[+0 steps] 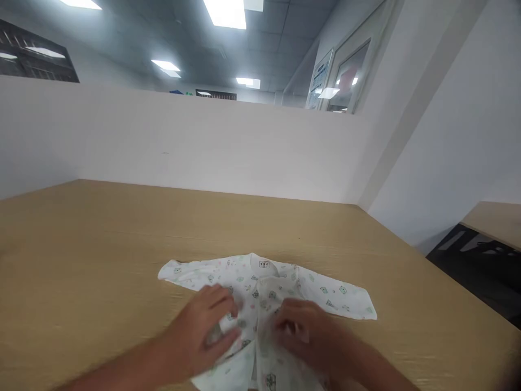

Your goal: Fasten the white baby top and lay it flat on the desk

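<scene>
A small white long-sleeved baby shirt (240, 277) with printed green, pink and dark figures lies spread on the table, its collar pointing away from me. Both sleeves stretch out sideways, and the front opening runs down the middle. Over the shirt's left half is my left hand (205, 328), thumb and fingers apart, with nothing between them. My right hand (307, 331) is on the right front panel near the opening, fingers curled in a pinch on the cloth. Motion blurs its fingertips. The shirt's lower part is partly hidden by my hands and cut off by the frame's bottom edge.
The light-wood table (122, 233) reaches back to a low white partition (215, 146). At the right stands a white wall (451, 130). A black object (480, 266), partly in view, is beside the table's right edge under a wooden surface (496, 222).
</scene>
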The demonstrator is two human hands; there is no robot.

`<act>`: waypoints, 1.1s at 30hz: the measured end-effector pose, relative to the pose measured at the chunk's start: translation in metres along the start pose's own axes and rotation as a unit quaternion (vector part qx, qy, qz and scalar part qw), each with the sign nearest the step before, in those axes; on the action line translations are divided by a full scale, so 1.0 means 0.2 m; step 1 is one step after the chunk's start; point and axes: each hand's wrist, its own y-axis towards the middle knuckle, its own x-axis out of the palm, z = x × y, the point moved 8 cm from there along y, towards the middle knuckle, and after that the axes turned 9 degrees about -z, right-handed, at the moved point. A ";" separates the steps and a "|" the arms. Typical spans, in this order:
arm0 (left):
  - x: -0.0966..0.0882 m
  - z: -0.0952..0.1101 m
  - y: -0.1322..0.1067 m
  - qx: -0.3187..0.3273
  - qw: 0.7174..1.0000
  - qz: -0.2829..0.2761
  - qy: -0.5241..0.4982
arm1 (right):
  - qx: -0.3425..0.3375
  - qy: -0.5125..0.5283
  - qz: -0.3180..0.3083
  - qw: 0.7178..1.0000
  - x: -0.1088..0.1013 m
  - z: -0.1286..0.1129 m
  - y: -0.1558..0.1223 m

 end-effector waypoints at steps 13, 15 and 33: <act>-0.29 -0.76 -0.10 -0.171 0.985 0.009 0.014 | 0.052 -0.096 0.179 0.978 -0.11 0.51 0.01; -0.31 -0.80 -0.12 -0.186 0.982 -0.040 -0.012 | 0.057 -0.098 0.181 0.977 -0.12 0.51 0.01; -0.48 -0.84 -0.24 -0.245 0.916 -0.008 -0.319 | 0.060 -0.101 0.183 0.976 -0.13 0.52 0.00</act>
